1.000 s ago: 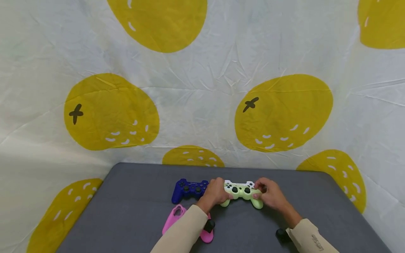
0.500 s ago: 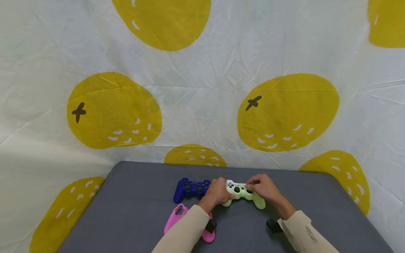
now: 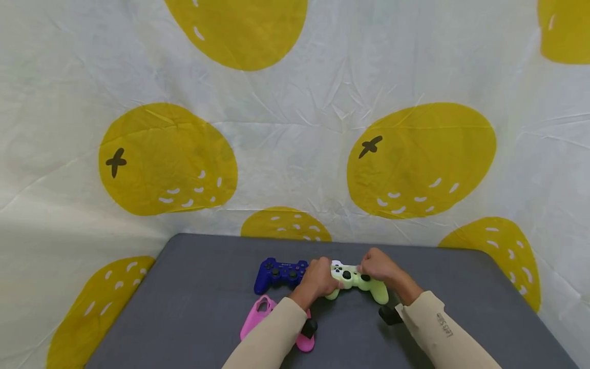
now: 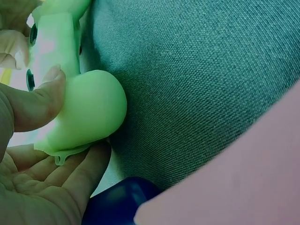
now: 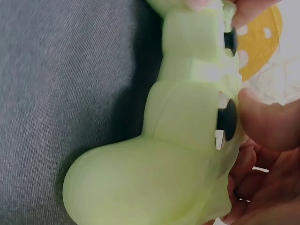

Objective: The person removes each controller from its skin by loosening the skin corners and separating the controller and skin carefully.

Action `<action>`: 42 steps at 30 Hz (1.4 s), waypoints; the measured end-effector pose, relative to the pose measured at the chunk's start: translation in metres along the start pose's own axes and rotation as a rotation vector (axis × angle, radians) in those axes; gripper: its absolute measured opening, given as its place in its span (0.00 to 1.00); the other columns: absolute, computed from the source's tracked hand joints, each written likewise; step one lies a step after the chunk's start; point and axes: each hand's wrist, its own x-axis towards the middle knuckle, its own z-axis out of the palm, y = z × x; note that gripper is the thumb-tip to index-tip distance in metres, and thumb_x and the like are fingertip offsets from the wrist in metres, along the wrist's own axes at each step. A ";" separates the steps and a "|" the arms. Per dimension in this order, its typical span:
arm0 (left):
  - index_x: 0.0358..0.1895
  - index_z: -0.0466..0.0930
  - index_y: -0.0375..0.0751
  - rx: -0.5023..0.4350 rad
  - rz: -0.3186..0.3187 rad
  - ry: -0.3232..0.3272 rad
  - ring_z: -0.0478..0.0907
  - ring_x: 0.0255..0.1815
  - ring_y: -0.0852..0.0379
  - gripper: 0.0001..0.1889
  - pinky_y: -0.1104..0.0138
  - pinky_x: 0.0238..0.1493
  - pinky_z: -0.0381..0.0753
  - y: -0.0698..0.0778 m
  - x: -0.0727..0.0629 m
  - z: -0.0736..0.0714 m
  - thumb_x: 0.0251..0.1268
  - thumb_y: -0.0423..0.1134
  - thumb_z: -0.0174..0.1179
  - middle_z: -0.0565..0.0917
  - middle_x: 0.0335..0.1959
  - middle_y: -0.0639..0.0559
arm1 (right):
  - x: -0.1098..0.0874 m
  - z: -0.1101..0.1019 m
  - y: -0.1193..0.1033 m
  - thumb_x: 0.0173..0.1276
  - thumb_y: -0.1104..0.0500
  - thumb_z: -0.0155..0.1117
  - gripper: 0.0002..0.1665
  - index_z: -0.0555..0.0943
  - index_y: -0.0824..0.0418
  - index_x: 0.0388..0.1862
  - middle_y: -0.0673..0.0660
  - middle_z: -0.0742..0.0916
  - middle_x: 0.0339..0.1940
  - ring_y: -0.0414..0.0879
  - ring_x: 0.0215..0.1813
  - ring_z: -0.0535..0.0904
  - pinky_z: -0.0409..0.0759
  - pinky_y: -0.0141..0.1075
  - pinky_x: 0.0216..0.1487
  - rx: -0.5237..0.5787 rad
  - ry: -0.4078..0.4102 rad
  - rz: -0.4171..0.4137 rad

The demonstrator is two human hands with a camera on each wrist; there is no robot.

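A white game controller (image 3: 338, 265) sits tilted above the table, partly inside a pale green silicone cover (image 3: 380, 292). My left hand (image 3: 318, 278) grips its left handle through the cover, thumb on the front and fingers underneath, as the left wrist view shows. At the upper right edge my right hand (image 3: 379, 264) pinches the cover; in the right wrist view its thumb (image 5: 267, 122) is beside a black thumbstick (image 5: 227, 120) and its fingers are curled behind. White still shows around the sticks and along the top edge. Part of the cover's edge is hidden by the right hand.
A dark blue game controller (image 3: 272, 274) lies just left of my left hand. Nearer to me a pink silicone cover (image 3: 252, 320) lies partly under the left forearm. Both are on the grey table (image 3: 198, 307), with a patterned cloth (image 3: 295, 164) hanging behind it.
My right hand has moved up and left from the right handle to the cover's upper edge, its fingers now more curled. The left hand keeps its grip.
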 end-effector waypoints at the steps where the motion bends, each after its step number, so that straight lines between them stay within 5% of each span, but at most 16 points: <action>1: 0.59 0.82 0.33 -0.005 -0.001 0.000 0.84 0.49 0.41 0.30 0.55 0.46 0.84 0.000 0.000 0.000 0.56 0.45 0.80 0.86 0.51 0.37 | 0.000 0.000 -0.001 0.69 0.68 0.59 0.32 0.58 0.52 0.09 0.45 0.56 0.13 0.40 0.20 0.47 0.53 0.35 0.26 0.010 0.002 0.007; 10: 0.59 0.83 0.33 -0.007 -0.003 0.014 0.84 0.52 0.40 0.30 0.54 0.48 0.85 -0.002 0.003 0.004 0.56 0.45 0.80 0.86 0.53 0.37 | -0.006 -0.002 -0.004 0.71 0.69 0.57 0.32 0.57 0.52 0.10 0.46 0.57 0.13 0.40 0.19 0.48 0.55 0.35 0.26 0.079 0.001 0.052; 15: 0.54 0.84 0.34 0.012 -0.007 0.024 0.84 0.51 0.42 0.27 0.55 0.49 0.84 -0.001 0.003 0.006 0.56 0.45 0.79 0.87 0.50 0.38 | -0.011 -0.002 0.002 0.67 0.71 0.57 0.28 0.59 0.54 0.11 0.46 0.58 0.13 0.41 0.21 0.50 0.55 0.34 0.26 0.093 0.006 -0.033; 25: 0.46 0.85 0.35 0.024 0.003 0.040 0.84 0.44 0.45 0.23 0.57 0.44 0.83 -0.002 0.000 0.003 0.54 0.45 0.80 0.87 0.44 0.40 | -0.021 -0.001 0.011 0.68 0.72 0.60 0.23 0.68 0.63 0.13 0.50 0.70 0.18 0.43 0.29 0.68 0.71 0.37 0.39 0.151 -0.042 -0.154; 31: 0.45 0.85 0.34 0.015 0.010 0.040 0.82 0.38 0.47 0.21 0.59 0.38 0.81 -0.003 -0.001 -0.001 0.53 0.43 0.80 0.88 0.41 0.40 | -0.021 0.006 0.013 0.62 0.72 0.67 0.10 0.82 0.71 0.20 0.58 0.86 0.22 0.41 0.26 0.74 0.76 0.33 0.33 0.049 0.069 -0.222; 38: 0.45 0.85 0.34 0.038 0.022 0.042 0.83 0.39 0.46 0.21 0.58 0.40 0.81 -0.001 0.001 -0.002 0.54 0.44 0.80 0.87 0.40 0.41 | -0.019 0.013 0.011 0.59 0.69 0.75 0.04 0.87 0.62 0.28 0.56 0.85 0.23 0.44 0.29 0.75 0.75 0.37 0.31 -0.010 0.252 -0.126; 42: 0.48 0.85 0.35 0.024 0.011 0.004 0.82 0.39 0.46 0.22 0.57 0.40 0.81 0.002 0.000 -0.001 0.56 0.45 0.79 0.86 0.41 0.42 | -0.019 0.014 0.004 0.65 0.66 0.71 0.05 0.90 0.63 0.39 0.59 0.87 0.37 0.46 0.35 0.78 0.79 0.42 0.36 -0.029 0.217 -0.093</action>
